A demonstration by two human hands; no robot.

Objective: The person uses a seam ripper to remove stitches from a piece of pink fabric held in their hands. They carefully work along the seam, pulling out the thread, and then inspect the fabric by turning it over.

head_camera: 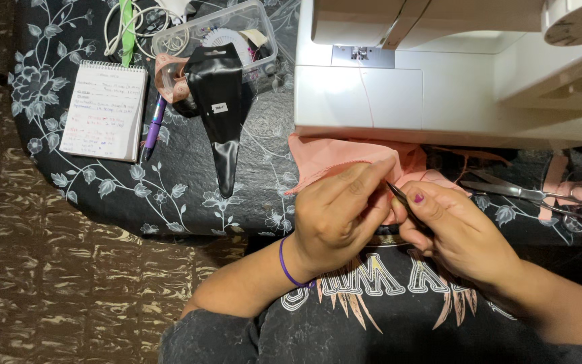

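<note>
**Both hands work a slim tool into pink cloth at the table edge**

The left hand (335,216) pinches a fold of the pink cloth (345,156), fingers bent around it just in front of the white sewing machine (439,87). The right hand (453,226) grips a thin dark pointed tool (397,193), its tip set against the cloth between the two hands. The cloth lies on the near edge of the table, partly tucked under the machine's base and hanging toward the person's lap.

A pair of scissors (533,195) rests to the right, apart from the hands. To the left on the flowered black tablecloth (136,195) lie a black pointed sheath (220,114), a purple pen (154,127), a spiral notepad (106,111) and a clear plastic box (217,34).
</note>
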